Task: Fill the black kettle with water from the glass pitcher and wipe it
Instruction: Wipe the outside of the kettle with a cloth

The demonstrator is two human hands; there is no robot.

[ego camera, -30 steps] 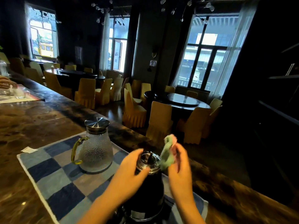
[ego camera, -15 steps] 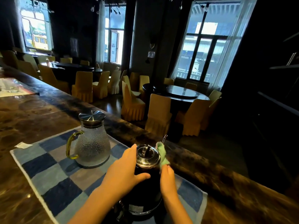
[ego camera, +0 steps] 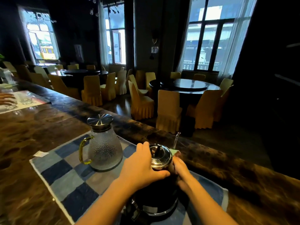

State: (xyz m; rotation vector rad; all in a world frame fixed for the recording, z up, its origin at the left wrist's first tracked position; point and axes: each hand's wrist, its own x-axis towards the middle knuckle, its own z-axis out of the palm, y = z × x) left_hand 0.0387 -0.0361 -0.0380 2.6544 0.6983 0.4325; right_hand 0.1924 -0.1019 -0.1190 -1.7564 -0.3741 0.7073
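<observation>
Your left fingers (ego camera: 142, 147) wrap the neck of the black kettle (ego camera: 155, 190), thumb across the front just under the shiny lid (ego camera: 159, 155), so your left hand (ego camera: 141, 166) is clamped on it and holds it steady. On the far side your right hand (ego camera: 180, 168) is pressed low against the kettle's wall; its fingers close around a green cloth (ego camera: 174, 151), of which only a corner shows past the lid.

From the head camera, the change over the last second is plain: you held that cloth up above the lid, pinched and loose, and now you have brought it down against the body. That reads as the wiping step under way, with filling likely finished, since the lid sits closed.

Behind and to the left, the glass pitcher (ego camera: 104, 146) stands upright on the checked mat (ego camera: 65, 176), capped, untouched and near your left hand. The kettle sits on the mat's near edge, atop the dark counter (ego camera: 32, 127).
</observation>
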